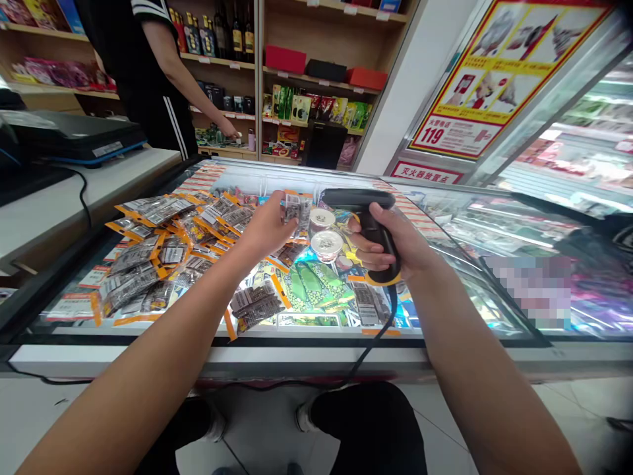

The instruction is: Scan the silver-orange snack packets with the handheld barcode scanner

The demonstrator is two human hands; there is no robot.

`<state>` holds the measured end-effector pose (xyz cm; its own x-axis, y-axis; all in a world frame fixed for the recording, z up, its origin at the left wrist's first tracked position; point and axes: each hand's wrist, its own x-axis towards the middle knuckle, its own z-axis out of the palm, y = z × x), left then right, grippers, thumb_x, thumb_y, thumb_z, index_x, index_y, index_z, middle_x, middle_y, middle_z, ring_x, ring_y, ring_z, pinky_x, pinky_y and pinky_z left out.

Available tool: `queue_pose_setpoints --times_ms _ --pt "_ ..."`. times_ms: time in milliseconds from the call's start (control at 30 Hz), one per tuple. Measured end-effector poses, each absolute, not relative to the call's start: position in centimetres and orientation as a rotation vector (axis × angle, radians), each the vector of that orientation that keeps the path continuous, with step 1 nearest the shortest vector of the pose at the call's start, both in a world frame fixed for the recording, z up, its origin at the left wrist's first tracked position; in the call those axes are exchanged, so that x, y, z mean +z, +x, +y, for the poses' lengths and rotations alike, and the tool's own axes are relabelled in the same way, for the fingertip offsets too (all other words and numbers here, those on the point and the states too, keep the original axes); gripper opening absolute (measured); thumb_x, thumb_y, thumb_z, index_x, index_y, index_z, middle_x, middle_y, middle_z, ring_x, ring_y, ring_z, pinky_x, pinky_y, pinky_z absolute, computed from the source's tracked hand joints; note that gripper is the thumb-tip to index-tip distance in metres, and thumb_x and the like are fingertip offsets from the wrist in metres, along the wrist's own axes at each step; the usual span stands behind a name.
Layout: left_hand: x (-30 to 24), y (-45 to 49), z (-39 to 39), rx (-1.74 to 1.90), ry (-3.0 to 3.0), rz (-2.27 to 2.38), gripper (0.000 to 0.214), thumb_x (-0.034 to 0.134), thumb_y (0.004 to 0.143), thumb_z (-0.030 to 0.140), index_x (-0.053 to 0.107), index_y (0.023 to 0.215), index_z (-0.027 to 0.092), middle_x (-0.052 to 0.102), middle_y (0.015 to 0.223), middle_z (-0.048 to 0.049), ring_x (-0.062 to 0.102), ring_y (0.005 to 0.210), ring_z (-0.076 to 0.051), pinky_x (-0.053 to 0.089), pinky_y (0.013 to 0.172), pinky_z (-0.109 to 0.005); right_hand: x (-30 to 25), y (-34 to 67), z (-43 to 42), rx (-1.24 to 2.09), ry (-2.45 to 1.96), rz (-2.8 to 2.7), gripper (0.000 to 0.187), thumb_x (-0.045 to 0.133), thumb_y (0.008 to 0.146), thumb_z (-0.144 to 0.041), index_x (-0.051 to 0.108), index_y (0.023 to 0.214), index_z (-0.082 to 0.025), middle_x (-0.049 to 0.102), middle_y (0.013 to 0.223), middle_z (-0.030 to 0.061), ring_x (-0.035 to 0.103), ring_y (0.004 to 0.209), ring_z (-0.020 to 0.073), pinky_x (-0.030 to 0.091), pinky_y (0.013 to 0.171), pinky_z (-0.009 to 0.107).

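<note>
My right hand [390, 241] is wrapped round the grip of a black barcode scanner [359, 198], whose head points left. Pinched in my left hand [273, 227] is a small snack packet [297, 210] with a printed label, held upright just left of the scanner head. Two round tubs with pale lids, one lid [326, 244] nearer me, lie between and below my hands. A heap of orange-edged snack packets [168, 211] covers the glass top on the left. One such packet [257, 307] lies apart near the front edge, and another packet [373, 303] is under the scanner.
All this rests on a glass-topped freezer [316, 353]. The scanner's cable [370, 346] hangs over its front edge. At the left stands a counter with a black scale [74, 135]. Across the freezer, a person [148, 72] stands by stocked shelves [291, 122].
</note>
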<state>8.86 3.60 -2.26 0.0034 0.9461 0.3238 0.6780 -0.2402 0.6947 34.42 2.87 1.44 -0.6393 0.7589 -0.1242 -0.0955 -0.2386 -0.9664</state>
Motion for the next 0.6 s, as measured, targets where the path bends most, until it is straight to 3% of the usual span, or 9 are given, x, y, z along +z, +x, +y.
queue_pose_setpoints --times_ms 133,300,467,600 --pt "-1.2 7.7 3.0 1.091 1.987 2.036 0.058 0.055 0.094 0.028 0.045 0.151 0.022 0.072 0.103 -0.0122 0.069 0.102 -0.03 0.055 0.093 -0.043 2.1 35.3 3.8 1.828 -0.851 -1.314 0.048 0.076 0.085 -0.068 0.058 0.089 -0.023 0.04 0.053 -0.0094 0.024 0.034 0.0051 0.024 0.033 0.02" --pt "-1.5 6.9 1.8 0.848 2.257 2.409 0.064 0.054 0.089 0.024 0.046 0.152 0.016 0.053 0.147 -0.0249 0.045 0.139 -0.045 0.042 0.11 -0.063 1.7 36.8 5.9 1.763 -0.819 -1.166 0.052 0.073 0.086 -0.072 0.054 0.089 -0.024 0.038 0.052 -0.0105 0.033 0.035 0.0053 0.029 0.035 0.02" --pt "-2.4 9.0 1.0 0.829 2.404 2.232 0.043 0.05 0.094 0.023 0.063 0.134 0.025 0.043 0.158 -0.0177 0.035 0.148 -0.045 0.031 0.117 -0.066 1.0 37.2 6.6 1.75 -0.8 -1.085 0.052 0.073 0.086 -0.071 0.054 0.09 -0.023 0.04 0.053 -0.01 0.039 0.039 0.0059 0.033 0.038 0.02" --pt "-3.0 14.1 0.0 0.552 2.544 1.807 0.043 0.048 0.1 0.039 0.061 0.139 0.024 0.052 0.153 -0.0162 0.041 0.145 -0.041 0.036 0.116 -0.06 1.0 37.0 6.4 1.744 -0.813 -1.066 0.052 0.071 0.087 -0.073 0.055 0.092 -0.023 0.042 0.054 -0.0093 0.04 0.041 0.0064 0.035 0.039 0.02"
